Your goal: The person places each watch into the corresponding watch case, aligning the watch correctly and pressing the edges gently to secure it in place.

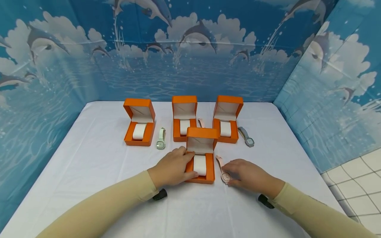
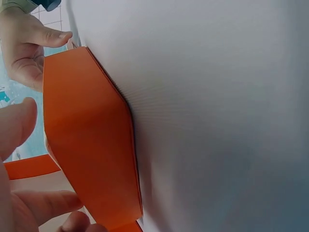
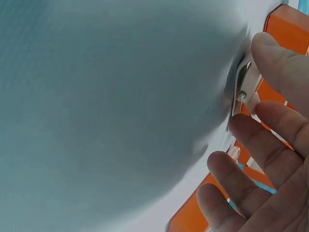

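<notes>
An orange watch box point(image 1: 210, 168) stands at the front with its lid raised and a white cushion point(image 1: 199, 165) inside. My left hand point(image 1: 174, 167) rests on its left side, thumb near the front rim and forefinger by the hinge; in the left wrist view the fingers are fairly straight against the orange wall point(image 2: 91, 121). To the box's right lies a pink watch point(image 1: 226, 177), face up. My right hand point(image 1: 248, 175) is beside it, thumb and fingers spread around the case. In the right wrist view, thumb and forefinger lie either side of the watch point(image 3: 247, 84), not visibly pinching it.
Behind stand three more raised-lid orange boxes: left point(image 1: 128, 134), middle point(image 1: 176, 129) and right point(image 1: 233, 134). A green watch point(image 1: 160, 142) lies by the left box, a grey-blue watch point(image 1: 248, 141) by the right one. Another pink strap point(image 1: 201, 122) shows between the middle and right boxes.
</notes>
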`<state>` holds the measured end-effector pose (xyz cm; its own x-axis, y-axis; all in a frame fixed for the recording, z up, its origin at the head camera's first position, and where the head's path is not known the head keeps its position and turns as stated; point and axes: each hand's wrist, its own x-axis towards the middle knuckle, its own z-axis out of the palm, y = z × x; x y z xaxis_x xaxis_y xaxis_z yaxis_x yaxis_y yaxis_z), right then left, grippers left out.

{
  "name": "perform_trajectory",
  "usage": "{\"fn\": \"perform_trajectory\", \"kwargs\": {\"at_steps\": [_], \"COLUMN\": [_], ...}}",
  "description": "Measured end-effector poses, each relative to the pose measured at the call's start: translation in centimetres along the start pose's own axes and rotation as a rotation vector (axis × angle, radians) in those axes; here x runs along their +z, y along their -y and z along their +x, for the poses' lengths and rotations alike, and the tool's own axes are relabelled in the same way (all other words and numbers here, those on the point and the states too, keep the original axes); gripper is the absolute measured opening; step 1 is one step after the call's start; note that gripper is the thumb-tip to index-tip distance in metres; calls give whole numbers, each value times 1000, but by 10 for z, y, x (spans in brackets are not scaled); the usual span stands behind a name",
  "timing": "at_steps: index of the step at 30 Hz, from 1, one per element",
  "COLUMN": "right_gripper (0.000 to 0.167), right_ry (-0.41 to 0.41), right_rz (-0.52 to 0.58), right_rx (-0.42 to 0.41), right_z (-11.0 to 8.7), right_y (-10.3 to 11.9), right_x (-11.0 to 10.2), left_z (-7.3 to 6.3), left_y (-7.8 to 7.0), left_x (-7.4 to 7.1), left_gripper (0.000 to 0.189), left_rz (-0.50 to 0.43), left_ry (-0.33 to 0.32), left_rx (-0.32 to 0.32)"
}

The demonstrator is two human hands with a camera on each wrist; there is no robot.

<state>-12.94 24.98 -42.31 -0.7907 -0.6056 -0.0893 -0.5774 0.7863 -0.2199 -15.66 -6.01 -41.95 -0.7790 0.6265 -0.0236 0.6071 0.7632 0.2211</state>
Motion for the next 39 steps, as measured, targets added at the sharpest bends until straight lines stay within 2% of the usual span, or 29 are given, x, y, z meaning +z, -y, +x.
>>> {"fn": "perform_trajectory", "kwargs": {"at_steps": [8,19,28,34,39], "right_gripper": [54,51,48,47,38], "right_ry": [11,6,3,44,36], "right_rz": [30,49,66,80,74], "right_rx": [45,51,68,128,118], "right_z": [3,3,5,6,5], "right_y": [2,4,7,11,10], "right_x": [3,5,5,5,4], "left_z": [6,10,13,12,15], "left_y": [-1,-2,-4,-5,-5], "left_x": [1,2,1,4,4], "left_gripper": [79,78,75,75,75], "left_rz": [-4,-36,-99,-131,-142], "left_ry": [11,25,27,29,20], "left_rx": [-6,-17,-45,-65,-66]}}
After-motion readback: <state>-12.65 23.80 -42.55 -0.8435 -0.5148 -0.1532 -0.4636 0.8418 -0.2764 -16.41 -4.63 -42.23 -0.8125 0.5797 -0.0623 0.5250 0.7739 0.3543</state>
